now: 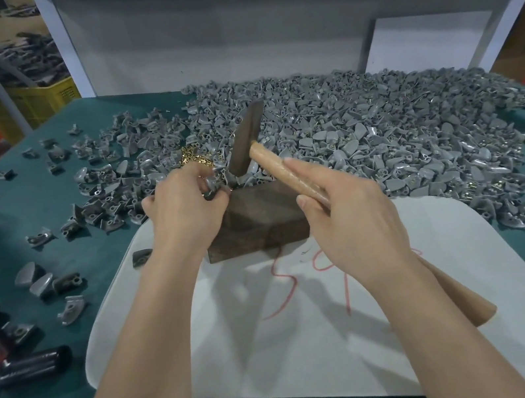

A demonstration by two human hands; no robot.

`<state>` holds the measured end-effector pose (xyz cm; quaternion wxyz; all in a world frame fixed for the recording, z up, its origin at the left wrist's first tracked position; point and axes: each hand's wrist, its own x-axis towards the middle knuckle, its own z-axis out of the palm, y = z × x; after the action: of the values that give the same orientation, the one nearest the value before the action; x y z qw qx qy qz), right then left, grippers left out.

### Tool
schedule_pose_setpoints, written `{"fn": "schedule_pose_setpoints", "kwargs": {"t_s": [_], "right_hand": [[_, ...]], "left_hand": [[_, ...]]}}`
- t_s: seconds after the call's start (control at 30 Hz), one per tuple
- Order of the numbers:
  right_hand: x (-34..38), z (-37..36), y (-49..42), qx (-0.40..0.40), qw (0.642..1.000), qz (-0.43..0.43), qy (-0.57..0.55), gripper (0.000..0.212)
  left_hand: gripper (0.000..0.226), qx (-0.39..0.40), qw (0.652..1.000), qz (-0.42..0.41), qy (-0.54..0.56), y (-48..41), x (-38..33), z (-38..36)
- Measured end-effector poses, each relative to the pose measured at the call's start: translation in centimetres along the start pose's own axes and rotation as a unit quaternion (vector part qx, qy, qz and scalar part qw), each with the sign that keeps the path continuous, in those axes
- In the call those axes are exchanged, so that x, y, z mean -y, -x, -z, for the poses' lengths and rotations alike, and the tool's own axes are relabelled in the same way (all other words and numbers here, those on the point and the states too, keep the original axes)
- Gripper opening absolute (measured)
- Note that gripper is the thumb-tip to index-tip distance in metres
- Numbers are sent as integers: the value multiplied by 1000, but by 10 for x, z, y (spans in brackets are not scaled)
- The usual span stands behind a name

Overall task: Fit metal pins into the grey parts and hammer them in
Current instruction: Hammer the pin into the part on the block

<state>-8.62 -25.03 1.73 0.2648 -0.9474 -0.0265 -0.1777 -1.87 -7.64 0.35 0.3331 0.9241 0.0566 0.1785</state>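
1. Head view: the left hand (182,205) pinches a grey part (212,185) at the far corner of the dark block (257,220).
2. The right hand (350,215) grips the hammer (244,142) by its wooden handle, with the head just above that part.
3. A heap of grey parts (381,130) lies behind the block; brass pins (195,159) lie just beyond the left hand.

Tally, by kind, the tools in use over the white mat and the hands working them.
Hammer: 1
Dark block: 1
Hands: 2, the left hand pinching a grey part, the right hand gripping the hammer's handle
Total: 4
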Motion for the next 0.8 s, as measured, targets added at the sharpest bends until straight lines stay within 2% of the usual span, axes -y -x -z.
{"fn": "schedule_pose_setpoints", "kwargs": {"t_s": [0.13,0.33,0.4,0.53,0.63,0.8], "right_hand": [[3,-1,1,8,1000,3,-2,47],[6,-1,2,-5,1000,16,15,47],[7,-1,3,-19,999,25,13,48],[10,-6,5,28,998,28,47,48],[12,-8,4,27,997,26,65,47],[8,-5,2,-3,999,15,43,47]], "left_hand": [[26,31,999,10,38,2,-1,-2],[15,41,997,17,58,0,2,-6],[18,33,997,12,69,-1,4,-8],[24,15,998,1,54,-1,6,-10],[28,20,999,-9,42,-2,6,-8],[10,48,998,-20,40,-2,7,-6]]}}
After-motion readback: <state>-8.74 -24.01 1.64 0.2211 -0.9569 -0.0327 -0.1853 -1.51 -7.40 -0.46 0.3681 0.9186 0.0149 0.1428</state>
